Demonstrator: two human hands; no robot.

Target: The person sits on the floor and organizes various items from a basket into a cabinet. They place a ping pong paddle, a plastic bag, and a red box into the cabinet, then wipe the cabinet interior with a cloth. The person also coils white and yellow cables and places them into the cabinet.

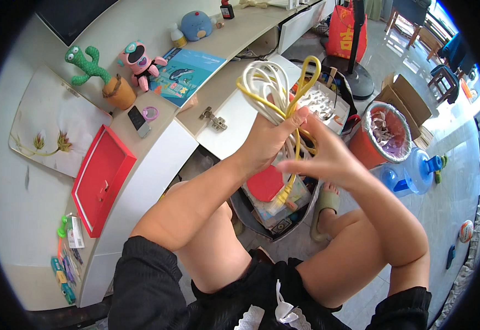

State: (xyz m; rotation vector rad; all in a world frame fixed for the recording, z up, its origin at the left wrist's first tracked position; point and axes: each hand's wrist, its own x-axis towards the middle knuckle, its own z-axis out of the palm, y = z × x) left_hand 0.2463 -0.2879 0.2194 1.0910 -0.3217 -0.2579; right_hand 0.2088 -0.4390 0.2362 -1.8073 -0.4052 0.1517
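My left hand (pixel 266 138) is closed around a looped bundle of white cable (pixel 266 80), held up above an open storage bin. A yellow network cable (pixel 312 68) wraps across the white loops, and its plug end (pixel 282 196) dangles below. Slightly blurred, my right hand (pixel 330 154) is close beside the bundle with thumb and fingers spread. Its fingertips come up to my left thumb; whether they touch the yellow cable is unclear. Beneath the hands, the dark fabric bin (pixel 273 238) contains a red round item (pixel 266 183), papers and a box of small white parts (pixel 320 103).
A low white cabinet with a lowered door (pixel 233 128) stands at left, bearing a red tray (pixel 103 181), a cactus toy (pixel 93 68) and a book (pixel 186 74). To the right are a lined orange bin (pixel 361 138), a blue water jug (pixel 415 171), a cardboard box (pixel 407 99) and a fan base (pixel 349 78).
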